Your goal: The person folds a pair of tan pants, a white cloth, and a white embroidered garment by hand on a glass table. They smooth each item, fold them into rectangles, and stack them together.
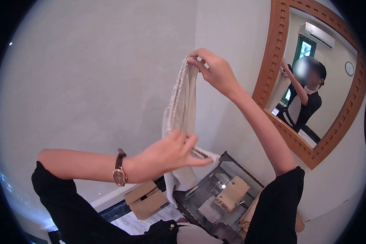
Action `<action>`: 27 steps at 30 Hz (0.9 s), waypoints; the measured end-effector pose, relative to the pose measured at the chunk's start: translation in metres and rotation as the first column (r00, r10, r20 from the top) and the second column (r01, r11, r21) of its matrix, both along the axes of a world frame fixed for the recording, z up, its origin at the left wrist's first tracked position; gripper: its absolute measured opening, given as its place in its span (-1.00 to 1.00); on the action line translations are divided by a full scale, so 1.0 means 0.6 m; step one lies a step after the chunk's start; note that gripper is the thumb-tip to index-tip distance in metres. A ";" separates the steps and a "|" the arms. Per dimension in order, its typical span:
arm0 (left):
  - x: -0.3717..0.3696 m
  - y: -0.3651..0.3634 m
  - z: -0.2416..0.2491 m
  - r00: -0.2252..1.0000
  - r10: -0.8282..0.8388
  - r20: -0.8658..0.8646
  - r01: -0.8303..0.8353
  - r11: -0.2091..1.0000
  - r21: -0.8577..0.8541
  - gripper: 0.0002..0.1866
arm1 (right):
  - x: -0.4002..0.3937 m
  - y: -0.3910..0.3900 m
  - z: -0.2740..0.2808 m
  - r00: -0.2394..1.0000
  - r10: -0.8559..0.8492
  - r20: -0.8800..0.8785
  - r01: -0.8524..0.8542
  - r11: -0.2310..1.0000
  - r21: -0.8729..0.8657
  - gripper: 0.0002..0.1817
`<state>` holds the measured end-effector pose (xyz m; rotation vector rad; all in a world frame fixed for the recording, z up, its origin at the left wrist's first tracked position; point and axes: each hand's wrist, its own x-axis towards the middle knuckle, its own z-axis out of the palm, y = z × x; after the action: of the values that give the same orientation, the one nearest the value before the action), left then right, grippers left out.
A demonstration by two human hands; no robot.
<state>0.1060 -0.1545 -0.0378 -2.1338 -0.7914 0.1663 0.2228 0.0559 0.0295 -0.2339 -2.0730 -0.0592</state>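
Observation:
A pale cloth (186,97) with a gathered, elastic-looking edge hangs down in front of the wall. Raised high, my right hand (214,70) pinches its top end between thumb and fingers. My left hand (171,156), with a watch (119,175) on the wrist, is lower down at the front of the cloth. Its thumb is stretched out to the right, apart from the curled fingers, and the hand is slightly blurred. Behind the left hand part of the cloth is hidden, and whether these fingers grip it does not show.
A wood-framed mirror (268,61) on the right wall reflects a person with raised arms. Below the cloth stands a glass-topped case (195,199) with a folded dotted cloth (233,193) and other fabric. An open cardboard box (147,204) is on the marble floor (128,223).

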 end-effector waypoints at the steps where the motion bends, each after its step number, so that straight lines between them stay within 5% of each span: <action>1: -0.011 0.002 0.005 0.999 0.034 0.020 -0.034 0.999 -0.013 -0.32 | -0.003 0.000 -0.003 0.999 0.038 0.026 -0.037 0.999 -0.013 -0.83; 3: -0.028 0.006 0.025 0.985 0.138 0.101 -0.127 0.986 -0.111 -0.30 | -0.008 0.004 -0.009 0.991 0.114 0.076 -0.112 0.993 -0.039 -0.82; 9: -0.081 0.033 0.098 0.824 0.396 0.406 -0.232 0.888 -0.396 -0.45 | -0.003 -0.010 -0.026 0.837 0.480 0.265 -0.266 0.778 -0.568 -0.74; 12: -0.100 0.039 0.108 0.747 0.474 0.466 -0.196 0.827 -0.527 -0.48 | 0.011 -0.038 -0.025 0.746 0.644 0.167 -0.312 0.560 -0.767 -0.71; 18: -0.113 0.044 0.085 0.716 0.345 0.607 0.097 0.812 -0.576 -0.49 | 0.022 -0.069 -0.035 0.740 0.663 0.111 -0.208 0.383 -0.900 -0.70; 21: -0.106 0.038 0.095 0.667 0.447 0.596 0.094 0.743 -0.662 -0.51 | 0.016 -0.067 -0.066 0.709 0.690 0.146 -0.342 0.517 -0.785 -0.60; 24: -0.119 0.056 0.084 0.671 0.322 0.668 0.203 0.786 -0.584 -0.50 | 0.015 -0.091 -0.066 0.745 0.636 0.202 -0.301 0.590 -0.749 -0.58; 27: -0.112 0.040 0.110 0.495 0.515 0.700 0.158 0.739 -0.655 -0.52 | 0.005 -0.066 -0.081 0.745 0.651 0.145 -0.350 0.567 -0.745 -0.58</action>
<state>0.0386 -0.1308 0.0282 -2.7809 -1.7998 -0.7120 0.2259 0.0164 -0.0194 -0.0310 -2.4245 1.1485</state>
